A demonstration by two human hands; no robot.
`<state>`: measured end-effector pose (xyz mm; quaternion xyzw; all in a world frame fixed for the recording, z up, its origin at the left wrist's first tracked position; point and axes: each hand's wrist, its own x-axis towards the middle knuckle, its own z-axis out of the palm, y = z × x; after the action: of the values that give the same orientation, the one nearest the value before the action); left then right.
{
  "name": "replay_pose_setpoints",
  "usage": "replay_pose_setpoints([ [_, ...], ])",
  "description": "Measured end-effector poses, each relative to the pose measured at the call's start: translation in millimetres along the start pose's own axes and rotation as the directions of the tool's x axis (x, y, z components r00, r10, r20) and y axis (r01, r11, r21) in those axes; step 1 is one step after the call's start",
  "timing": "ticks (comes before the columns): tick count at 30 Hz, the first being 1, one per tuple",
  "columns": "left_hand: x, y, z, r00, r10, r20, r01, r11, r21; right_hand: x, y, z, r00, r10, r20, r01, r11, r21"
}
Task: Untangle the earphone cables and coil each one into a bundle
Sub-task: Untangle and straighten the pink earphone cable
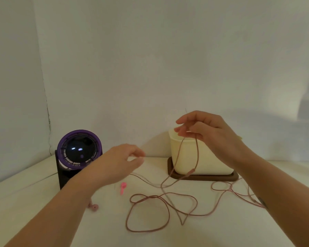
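A pink earphone cable (150, 211) lies in loose tangled loops on the white table (43, 202). My right hand (203, 132) is raised over the cream container and pinches a loop of this cable, and two strands hang down from it. A pink inline piece (190, 172) sits on one hanging strand. My left hand (121, 161) hovers above the table with thumb and fingers curled together, blurred; a thin strand runs off beneath it. One pink earbud (123, 187) lies below that hand, and another earbud (94, 207) shows by my left forearm.
A purple-ringed round fan (79, 150) on a dark stand is at the left, close to my left arm. A cream container (203, 157) on a brown wooden tray (203, 178) stands behind the cables. The wall is close behind.
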<state>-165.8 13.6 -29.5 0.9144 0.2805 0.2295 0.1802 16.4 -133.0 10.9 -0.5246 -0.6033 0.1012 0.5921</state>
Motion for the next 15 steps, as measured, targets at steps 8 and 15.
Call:
replay_pose_setpoints([
  [8, -21, 63, 8, 0.93, 0.296, 0.216, -0.104, 0.778, -0.619, 4, -13, 18, 0.983, -0.097, 0.155, 0.112, 0.989, -0.092],
  [15, 0, 26, -12, 0.993, -0.069, -0.095, -0.069, 0.316, -0.946, 2, 28, 2, 1.0, 0.016, 0.018, -0.003, 0.836, -0.549],
])
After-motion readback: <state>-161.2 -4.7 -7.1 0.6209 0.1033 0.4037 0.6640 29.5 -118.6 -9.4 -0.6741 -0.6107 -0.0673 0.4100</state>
